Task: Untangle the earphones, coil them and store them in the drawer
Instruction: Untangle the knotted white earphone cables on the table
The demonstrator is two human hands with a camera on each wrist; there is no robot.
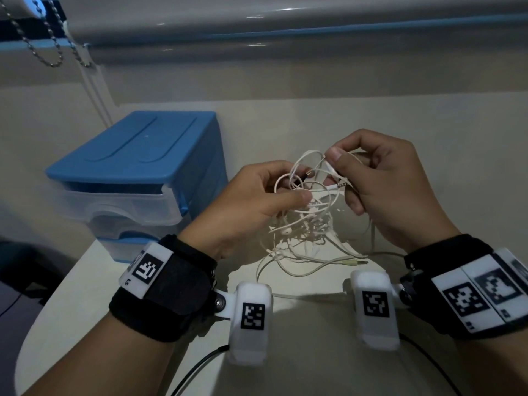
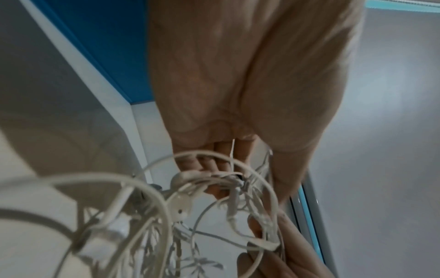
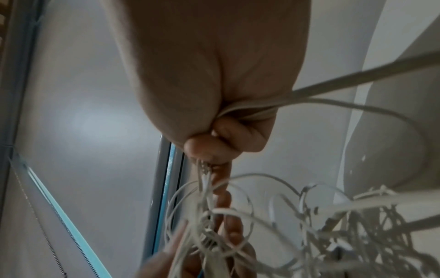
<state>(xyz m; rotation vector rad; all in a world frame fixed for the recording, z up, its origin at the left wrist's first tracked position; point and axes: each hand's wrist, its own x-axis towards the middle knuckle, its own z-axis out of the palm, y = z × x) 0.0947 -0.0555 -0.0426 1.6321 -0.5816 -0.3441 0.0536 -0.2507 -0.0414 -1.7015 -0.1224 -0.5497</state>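
A tangle of white earphones (image 1: 307, 221) hangs between both hands above the white table (image 1: 300, 352). My left hand (image 1: 257, 201) grips several loops of the cord, its thumb pressed over them. My right hand (image 1: 380, 178) pinches a strand near a metal jack plug (image 1: 341, 184) between thumb and forefinger. In the left wrist view the earphones (image 2: 214, 197) bunch under the fingers with an earbud (image 2: 178, 206) dangling. In the right wrist view the earphones (image 3: 238, 216) run through the curled fingers. A second jack plug (image 1: 355, 262) lies on the table.
A blue drawer unit (image 1: 137, 172) with translucent drawers stands at the left, its top drawer (image 1: 120, 208) slightly pulled out. A bead chain (image 1: 43, 38) hangs at the far left. Black cables (image 1: 200, 367) trail from the wrist cameras over the table's near edge.
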